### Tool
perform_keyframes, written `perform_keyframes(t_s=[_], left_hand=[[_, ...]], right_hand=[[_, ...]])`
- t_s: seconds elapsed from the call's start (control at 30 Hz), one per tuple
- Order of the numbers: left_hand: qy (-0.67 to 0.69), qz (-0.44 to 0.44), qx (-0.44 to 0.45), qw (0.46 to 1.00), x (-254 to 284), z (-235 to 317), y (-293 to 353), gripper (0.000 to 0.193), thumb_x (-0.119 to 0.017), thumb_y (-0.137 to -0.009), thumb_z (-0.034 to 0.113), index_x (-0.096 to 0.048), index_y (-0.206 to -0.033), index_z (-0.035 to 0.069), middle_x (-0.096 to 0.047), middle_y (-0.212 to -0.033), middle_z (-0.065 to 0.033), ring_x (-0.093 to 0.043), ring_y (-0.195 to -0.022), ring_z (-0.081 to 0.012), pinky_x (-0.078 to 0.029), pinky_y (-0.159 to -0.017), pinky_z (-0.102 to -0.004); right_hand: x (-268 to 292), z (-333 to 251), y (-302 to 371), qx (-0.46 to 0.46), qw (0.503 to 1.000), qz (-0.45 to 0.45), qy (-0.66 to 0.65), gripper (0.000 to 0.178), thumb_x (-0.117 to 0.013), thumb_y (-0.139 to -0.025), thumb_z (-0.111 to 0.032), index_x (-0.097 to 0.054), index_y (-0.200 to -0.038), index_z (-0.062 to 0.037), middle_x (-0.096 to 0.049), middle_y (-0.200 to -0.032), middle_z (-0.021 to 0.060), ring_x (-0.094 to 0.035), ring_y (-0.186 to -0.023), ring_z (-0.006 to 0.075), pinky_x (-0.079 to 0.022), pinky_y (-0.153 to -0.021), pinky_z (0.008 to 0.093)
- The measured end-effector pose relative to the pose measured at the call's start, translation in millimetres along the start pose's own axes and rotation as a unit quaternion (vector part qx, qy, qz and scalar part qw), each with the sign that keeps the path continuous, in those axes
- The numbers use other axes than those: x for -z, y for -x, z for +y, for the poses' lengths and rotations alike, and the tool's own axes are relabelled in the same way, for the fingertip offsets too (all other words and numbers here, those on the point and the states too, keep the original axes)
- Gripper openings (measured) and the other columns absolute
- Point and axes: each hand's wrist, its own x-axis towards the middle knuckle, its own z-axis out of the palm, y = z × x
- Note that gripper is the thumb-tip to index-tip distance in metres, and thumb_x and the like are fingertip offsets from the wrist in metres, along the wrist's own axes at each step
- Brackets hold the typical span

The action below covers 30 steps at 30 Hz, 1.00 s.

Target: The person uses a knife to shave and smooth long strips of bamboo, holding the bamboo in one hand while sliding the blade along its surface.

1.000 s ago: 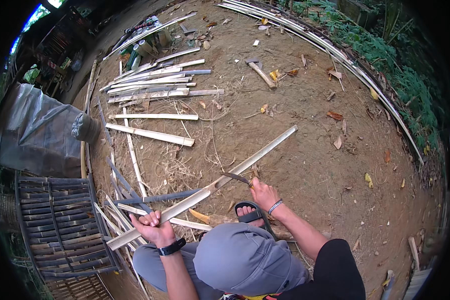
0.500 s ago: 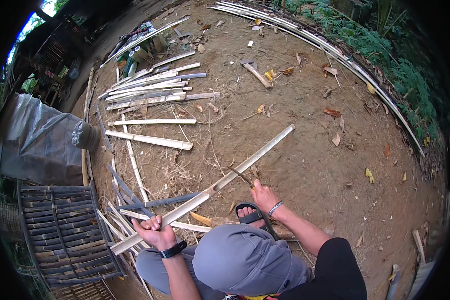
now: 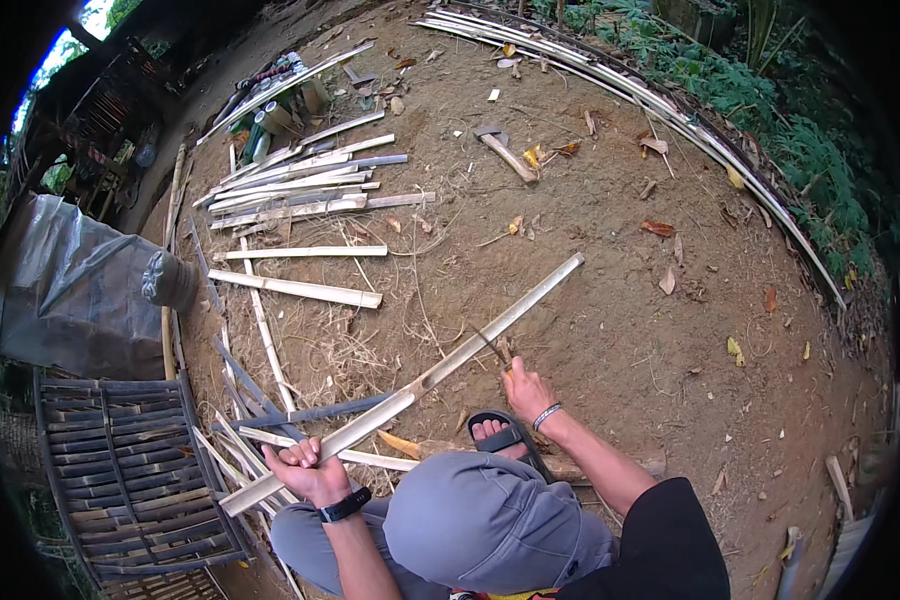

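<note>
A long split bamboo strip (image 3: 370,423), pale and hollowed on its upper face, slants from the lower left up toward the middle of the ground. My left hand (image 3: 312,472), wearing a black wristband, is closed round its near part. In my right hand (image 3: 532,392) is a knife (image 3: 493,347) with a thin dark blade; my fingers wrap its yellowish handle. The blade lies across the strip, beyond a notch-like node in its middle. Whether the edge cuts in cannot be made out. My sandalled foot (image 3: 490,430) rests below the right hand.
Several split bamboo strips (image 3: 300,290) lie at the left and far left. A hatchet (image 3: 510,157) is on the dirt ahead. A bamboo slat rack (image 3: 120,470) stands at the left, below a plastic-covered bundle (image 3: 70,280). Long poles (image 3: 660,100) border the plants at far right.
The knife has turned slightly and its blade has shifted a little to the right along the strip. My left hand keeps its hold. The whole view has moved slightly.
</note>
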Motion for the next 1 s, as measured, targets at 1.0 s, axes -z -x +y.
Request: perform_keyframes(t_s=[1.0], left_hand=[[-0.013,0.029,0.010,0.999,2.8,-7.8,-2.9,0.049,-0.040,-0.096,0.037,-0.030,-0.053,0.016,-0.026,-0.041,0.0025,-0.027,-0.038,-0.0104,-0.029,-0.043,-0.0250]], right_hand=[[18.8,37.2,-57.1,0.004,0.996,0.045,0.079,0.029,-0.050,-0.090,-0.027,-0.042,-0.103,-0.0024,-0.062,-0.073,0.0271,-0.061,-0.070,0.0459,-0.048,-0.061,0.0555]])
